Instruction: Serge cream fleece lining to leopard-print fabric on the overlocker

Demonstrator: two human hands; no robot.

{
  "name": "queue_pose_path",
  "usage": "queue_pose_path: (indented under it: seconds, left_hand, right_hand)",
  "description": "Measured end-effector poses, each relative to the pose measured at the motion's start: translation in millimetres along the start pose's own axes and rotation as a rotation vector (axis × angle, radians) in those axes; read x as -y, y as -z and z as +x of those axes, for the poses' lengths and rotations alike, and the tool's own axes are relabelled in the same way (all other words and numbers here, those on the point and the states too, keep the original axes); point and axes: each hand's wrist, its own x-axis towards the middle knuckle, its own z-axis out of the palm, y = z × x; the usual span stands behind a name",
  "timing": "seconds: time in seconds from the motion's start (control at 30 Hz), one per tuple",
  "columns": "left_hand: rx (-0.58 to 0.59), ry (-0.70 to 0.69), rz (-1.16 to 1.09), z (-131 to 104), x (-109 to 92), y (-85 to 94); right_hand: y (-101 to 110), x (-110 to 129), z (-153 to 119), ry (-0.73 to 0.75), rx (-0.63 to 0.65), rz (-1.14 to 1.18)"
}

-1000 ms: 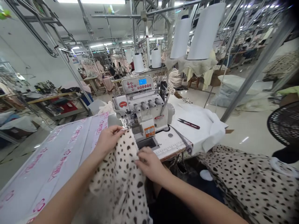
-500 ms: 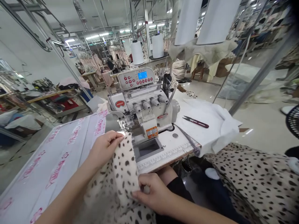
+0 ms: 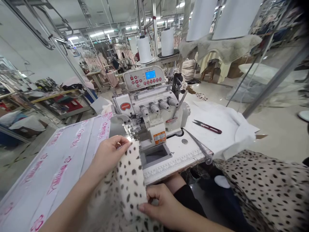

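Observation:
A cream fabric piece with dark spots point(image 3: 131, 177) hangs over the front of the table, stretched between my two hands. My left hand point(image 3: 109, 153) pinches its upper corner, close to the needle area of a white overlock sewing machine point(image 3: 156, 109). Lower down, my right hand point(image 3: 164, 201) is closed on the fabric's right edge, thumb against forefinger. The fabric's top end lies just in front of the presser foot; whether it is under the foot I cannot tell. Its lower part runs out of view and is blurred.
Dark red thread snips point(image 3: 207, 126) lie on white cloth point(image 3: 224, 122) right of the machine. More spotted fabric point(image 3: 267, 190) hangs at the lower right. Plastic-covered table surface point(image 3: 72, 154) extends left. White thread cones point(image 3: 167, 42) stand behind, and a metal pole point(image 3: 267, 83) slants at right.
The view has shifted slightly, so the machine sits a little farther right and lower. Both hands keep their hold on the spotted fabric, nearly unmoved. The machine's display digits differ.

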Motion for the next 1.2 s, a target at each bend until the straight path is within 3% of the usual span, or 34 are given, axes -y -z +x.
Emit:
queue_pose_path:
  seconds: [0.13,0.2,0.4,0.5,0.7,1.0,1.2]
  left_hand:
    - [-0.041,0.017,-0.005,1,1,-3.2]
    - [-0.085,-0.042,0.037,1,2,-5.0]
    - [-0.255,-0.556,0.356,-5,7,-13.7]
    - [-0.285,-0.684,0.55,-16,7,-22.6]
    - [-0.33,-0.65,0.615,-31,5,-36.9]
    - [-0.355,-0.575,0.619,-19,1,-39.5]
    - [-0.369,-0.559,0.599,-15,-3,-42.9]
  right_hand:
    - [1,-1,3,-0.024,-0.007,0.02]
    - [2,-1,3,-0.028,-0.008,0.03]
    - [2,-1,3,-0.026,-0.02,0.017]
    - [2,0,3,-0.037,-0.026,0.029]
    - [5,4,3,-0.057,-0.029,0.025]
    - [26,21,14,-0.058,-0.054,0.012]
    - [33,21,21,0.024,-0.066,-0.153]
